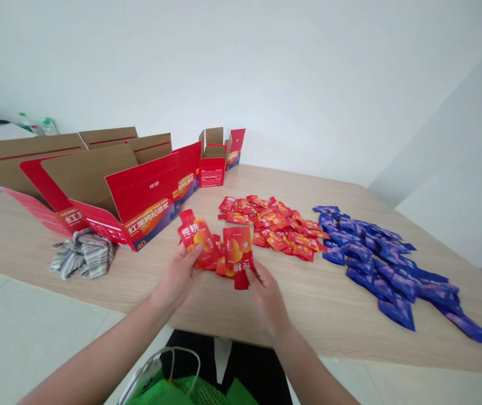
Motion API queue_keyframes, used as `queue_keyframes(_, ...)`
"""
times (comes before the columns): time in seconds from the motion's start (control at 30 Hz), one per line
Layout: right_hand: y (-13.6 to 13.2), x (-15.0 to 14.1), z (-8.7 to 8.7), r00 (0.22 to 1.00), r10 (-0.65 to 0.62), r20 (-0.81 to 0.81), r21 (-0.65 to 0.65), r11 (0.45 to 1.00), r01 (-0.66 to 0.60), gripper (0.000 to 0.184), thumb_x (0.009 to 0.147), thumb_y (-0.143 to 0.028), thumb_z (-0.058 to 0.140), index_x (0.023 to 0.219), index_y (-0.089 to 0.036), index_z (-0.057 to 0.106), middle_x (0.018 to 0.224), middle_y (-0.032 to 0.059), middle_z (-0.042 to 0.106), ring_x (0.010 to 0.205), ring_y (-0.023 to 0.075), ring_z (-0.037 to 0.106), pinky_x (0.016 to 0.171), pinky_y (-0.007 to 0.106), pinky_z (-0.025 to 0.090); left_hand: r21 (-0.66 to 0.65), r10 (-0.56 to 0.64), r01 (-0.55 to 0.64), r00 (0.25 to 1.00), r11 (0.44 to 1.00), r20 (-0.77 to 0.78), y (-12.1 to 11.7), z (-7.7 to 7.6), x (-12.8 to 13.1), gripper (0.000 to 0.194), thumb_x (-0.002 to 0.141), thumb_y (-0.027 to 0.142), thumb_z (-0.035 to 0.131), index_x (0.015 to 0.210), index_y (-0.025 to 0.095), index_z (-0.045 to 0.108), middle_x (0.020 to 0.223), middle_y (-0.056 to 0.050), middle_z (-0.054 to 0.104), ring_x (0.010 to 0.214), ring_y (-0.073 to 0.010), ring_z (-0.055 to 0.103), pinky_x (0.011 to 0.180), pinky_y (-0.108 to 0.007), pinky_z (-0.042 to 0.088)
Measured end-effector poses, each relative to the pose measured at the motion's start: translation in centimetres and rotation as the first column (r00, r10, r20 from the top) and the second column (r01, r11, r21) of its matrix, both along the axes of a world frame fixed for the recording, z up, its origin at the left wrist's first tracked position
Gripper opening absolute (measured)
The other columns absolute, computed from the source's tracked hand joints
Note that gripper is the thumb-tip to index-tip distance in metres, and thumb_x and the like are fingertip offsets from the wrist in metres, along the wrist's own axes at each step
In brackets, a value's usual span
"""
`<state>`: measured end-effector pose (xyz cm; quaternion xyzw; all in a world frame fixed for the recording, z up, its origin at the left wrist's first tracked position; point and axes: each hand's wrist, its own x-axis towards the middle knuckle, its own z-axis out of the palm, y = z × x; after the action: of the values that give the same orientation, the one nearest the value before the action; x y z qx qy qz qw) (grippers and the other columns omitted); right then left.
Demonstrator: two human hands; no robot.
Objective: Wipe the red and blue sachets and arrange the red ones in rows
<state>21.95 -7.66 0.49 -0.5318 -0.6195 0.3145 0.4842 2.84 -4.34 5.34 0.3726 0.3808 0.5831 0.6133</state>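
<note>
Near the front of the table, my left hand (182, 275) is closed on a red pouch (196, 239) with orange fruit printed on it, its narrow spout end up. Beside it my right hand (266, 287) pinches another red pouch (238, 247), turned the other way with the narrow end down. Between and behind the two, more red pouches (221, 264) show in part; whether they lie on the table or are held, I cannot tell. A spread pile of red pouches (272, 219) lies just past my hands, to the right.
Blue pouches (371, 253) cover the table's right side. Open red cartons (148, 208) stand at the left, with smaller red boxes (213, 170) farther back by the wall. A striped grey cloth bundle (84, 254) lies before the cartons. The wooden table's front edge (329, 349) is close.
</note>
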Motion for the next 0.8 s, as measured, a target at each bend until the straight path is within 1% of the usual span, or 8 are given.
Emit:
queue_keyframes(0.13,0.6,6.1,2.2,0.994,0.035,0.100,-0.063,0.998,-0.029,0.042,0.094,-0.046,0.052,0.126,-0.024,0.069,0.131,0.0077,0.070,0.123,0.0272,0.064,0.106,0.046,0.050,-0.168,0.085,-0.106,0.988,0.980,-0.129,-1.2,0.2,-5.4,0.043,0.079,0.029,0.067,0.120,0.018,0.060,0.111,-0.008,0.076,0.099,-0.0264,0.074,0.086,-0.038,0.061)
queue_keyframes(0.27,2.1,8.1,5.6,0.856,0.364,0.367,-0.211,0.929,-0.305,0.037,0.089,-0.031,0.053,0.119,-0.030,0.074,0.124,0.0014,0.073,0.115,0.0264,0.068,0.103,0.044,0.051,-0.262,-0.130,0.014,0.893,0.965,-0.430,-2.7,-0.5,-9.2,0.055,0.075,0.039,0.070,0.126,0.021,0.060,0.122,-0.008,0.074,0.104,-0.0297,0.073,0.088,-0.041,0.060)
queue_keyframes(0.37,3.7,5.3,7.1,0.612,0.661,0.433,-0.364,0.750,-0.553,0.042,0.087,-0.020,0.049,0.117,-0.033,0.075,0.116,-0.0030,0.077,0.104,0.0220,0.073,0.094,0.036,0.054,-0.172,-0.175,0.068,0.639,0.983,-0.749,-3.1,-2.3,-9.9,0.056,0.079,0.042,0.062,0.131,0.023,0.058,0.130,-0.006,0.070,0.112,-0.0288,0.070,0.095,-0.041,0.057)
queue_keyframes(0.47,5.7,0.2,6.9,0.347,0.766,0.541,-0.427,0.606,-0.671,0.045,0.083,-0.011,0.052,0.113,-0.032,0.077,0.107,-0.0036,0.079,0.091,0.0192,0.074,0.085,0.029,0.055,-0.075,-0.074,0.008,0.342,0.997,-0.937,-2.9,-4.6,-9.3,0.053,0.083,0.033,0.051,0.133,0.019,0.056,0.121,-0.010,0.073,0.108,-0.0294,0.070,0.096,-0.043,0.055)
queue_keyframes(0.53,7.0,-3.1,6.3,0.238,0.710,0.663,-0.413,0.611,-0.675,0.043,0.082,-0.009,0.058,0.112,-0.031,0.078,0.100,-0.0027,0.080,0.088,0.0202,0.073,0.086,0.032,0.054,-0.023,-0.012,-0.040,0.252,0.999,-0.968,-3.0,-6.0,-8.6,0.051,0.083,0.029,0.049,0.132,0.015,0.055,0.118,-0.014,0.073,0.110,-0.0317,0.068,0.100,-0.047,0.051)
queue_keyframes(0.6,8.0,-5.5,5.7,0.198,0.637,0.745,-0.363,0.636,-0.681,0.039,0.081,-0.012,0.066,0.114,-0.030,0.076,0.101,-0.0005,0.079,0.095,0.0232,0.071,0.095,0.038,0.050,0.027,0.040,-0.065,0.211,0.998,-0.977,-3.4,-7.1,-7.9,0.052,0.084,0.028,0.050,0.133,0.013,0.055,0.125,-0.018,0.067,0.119,-0.0345,0.062,0.106,-0.052,0.045)
queue_keyframes(0.73,7.9,-6.8,5.0,0.288,0.427,0.857,-0.112,0.700,-0.705,0.042,0.084,-0.025,0.075,0.125,-0.027,0.070,0.128,0.0081,0.068,0.120,0.0279,0.060,0.110,0.046,0.039,0.238,0.247,-0.084,0.126,0.968,-0.961,-4.5,-8.1,-7.6,0.058,0.092,0.039,0.048,0.142,0.011,0.046,0.138,-0.022,0.054,0.128,-0.0360,0.052,0.111,-0.057,0.039)
queue_keyframes(0.8,6.3,-6.3,4.3,0.386,0.334,0.860,-0.021,0.780,-0.626,0.045,0.088,-0.029,0.072,0.133,-0.026,0.065,0.139,0.0117,0.060,0.130,0.0298,0.053,0.115,0.051,0.034,0.354,0.354,-0.015,0.114,0.935,-0.928,-4.5,-8.1,-8.1,0.058,0.097,0.043,0.042,0.146,0.012,0.042,0.145,-0.021,0.048,0.134,-0.0338,0.048,0.114,-0.055,0.038)
